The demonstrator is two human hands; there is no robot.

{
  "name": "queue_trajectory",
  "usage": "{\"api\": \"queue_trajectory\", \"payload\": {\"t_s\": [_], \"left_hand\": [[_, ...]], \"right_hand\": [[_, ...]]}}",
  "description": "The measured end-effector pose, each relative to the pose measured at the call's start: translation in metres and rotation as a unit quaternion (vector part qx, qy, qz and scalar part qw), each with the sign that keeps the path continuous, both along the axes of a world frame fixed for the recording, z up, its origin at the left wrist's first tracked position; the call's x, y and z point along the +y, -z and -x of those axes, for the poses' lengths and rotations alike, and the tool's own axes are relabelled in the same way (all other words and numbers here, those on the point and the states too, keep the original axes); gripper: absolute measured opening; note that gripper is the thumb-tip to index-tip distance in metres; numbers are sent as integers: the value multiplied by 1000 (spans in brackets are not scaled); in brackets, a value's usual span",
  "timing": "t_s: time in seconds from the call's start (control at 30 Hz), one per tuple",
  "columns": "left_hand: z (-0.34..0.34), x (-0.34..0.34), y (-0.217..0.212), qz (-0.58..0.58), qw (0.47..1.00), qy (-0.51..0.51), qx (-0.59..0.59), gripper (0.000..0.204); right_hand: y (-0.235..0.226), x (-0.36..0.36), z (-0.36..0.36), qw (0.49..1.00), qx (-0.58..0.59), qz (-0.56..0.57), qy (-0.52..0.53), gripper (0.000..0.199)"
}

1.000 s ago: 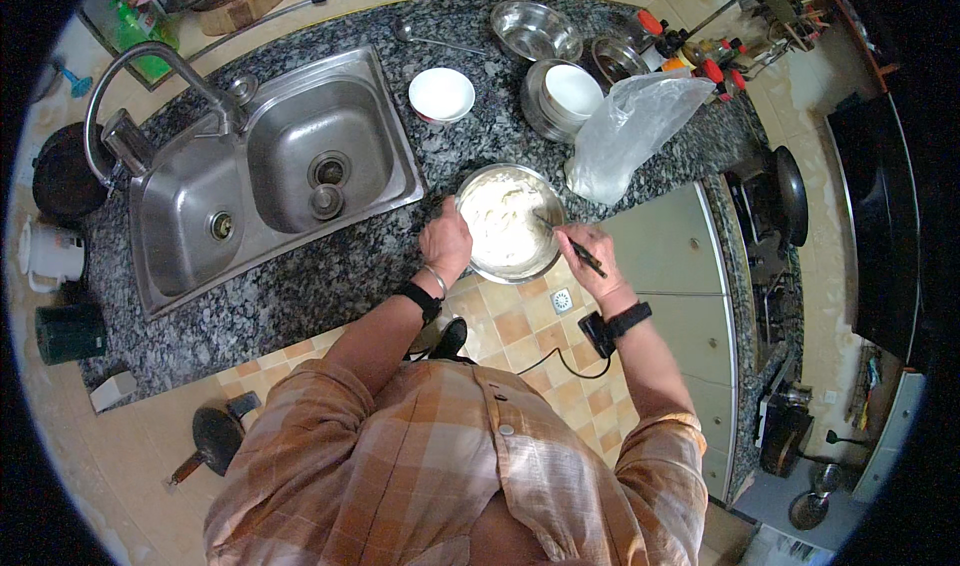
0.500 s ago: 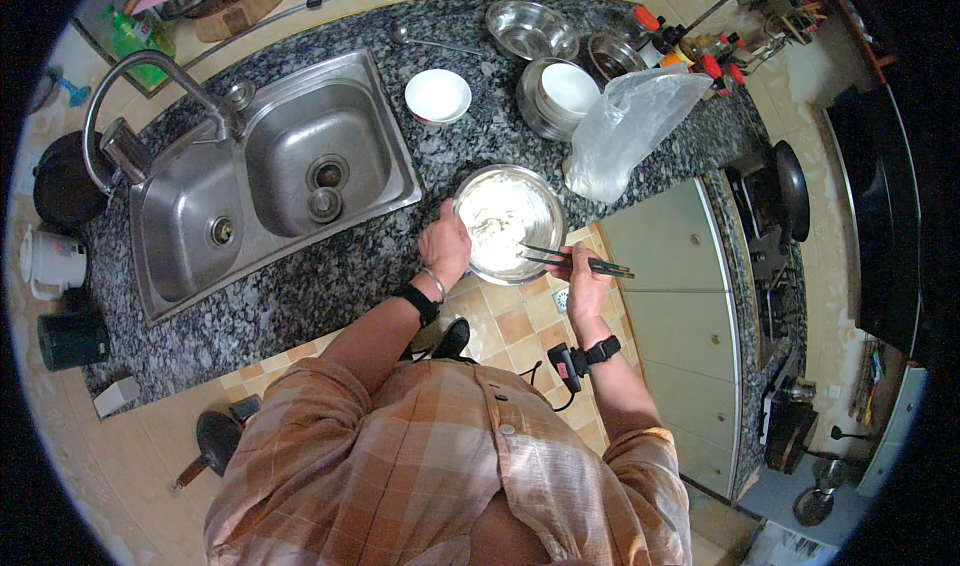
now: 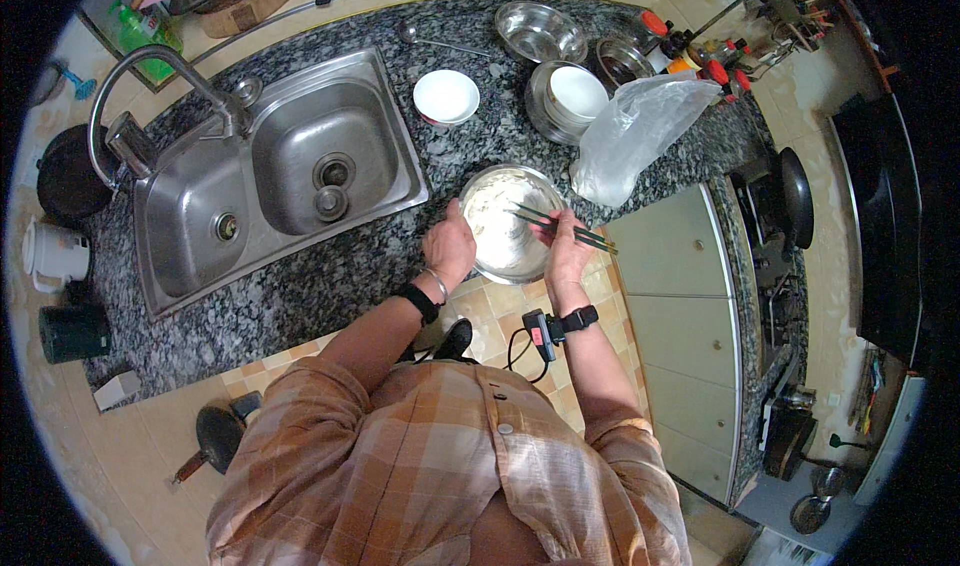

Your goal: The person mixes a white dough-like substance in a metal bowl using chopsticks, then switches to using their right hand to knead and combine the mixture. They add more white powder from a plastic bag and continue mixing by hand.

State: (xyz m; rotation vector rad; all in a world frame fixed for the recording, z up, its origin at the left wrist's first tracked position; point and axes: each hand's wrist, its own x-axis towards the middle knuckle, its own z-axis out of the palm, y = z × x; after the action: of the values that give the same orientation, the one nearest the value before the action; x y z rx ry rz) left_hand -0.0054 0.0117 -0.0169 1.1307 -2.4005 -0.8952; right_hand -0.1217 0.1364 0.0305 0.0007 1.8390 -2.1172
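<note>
Head view: metal bowl (image 3: 546,190) between left hand (image 3: 449,246) and right hand (image 3: 568,254) with chopsticks (image 3: 595,240).

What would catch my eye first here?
Probably the metal bowl of white stuff in the middle. The left hand holds its left side; the right hand holds dark chopsticks over it. Next, perhaps the double sink on the left and a clear bag on the right.
</note>
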Motion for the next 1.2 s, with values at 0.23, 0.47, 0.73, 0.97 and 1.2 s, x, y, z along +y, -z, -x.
{"api": "queue_trajectory", "payload": {"t_s": [0.23,0.47,0.73,0.97,1.2], "left_hand": [[1,-2,-2,-29,1000,-7,7,44],[2,-1,-6,-43,999,-18,-13,47],[2,-3,-8,-54,998,-7,-9,45],[3,-1,-13,-68,997,-5,-22,46],[2,-2,-8,-73,997,-5,-7,40]], "right_hand": [[-10,27,-19,957,147,-155,-199,28],[-72,44,-5,848,374,-264,-265,19],[-113,45,-7,804,461,-242,-287,16],[-84,47,-21,793,428,-248,-357,16],[-50,38,-19,722,521,-205,-407,9]]}}
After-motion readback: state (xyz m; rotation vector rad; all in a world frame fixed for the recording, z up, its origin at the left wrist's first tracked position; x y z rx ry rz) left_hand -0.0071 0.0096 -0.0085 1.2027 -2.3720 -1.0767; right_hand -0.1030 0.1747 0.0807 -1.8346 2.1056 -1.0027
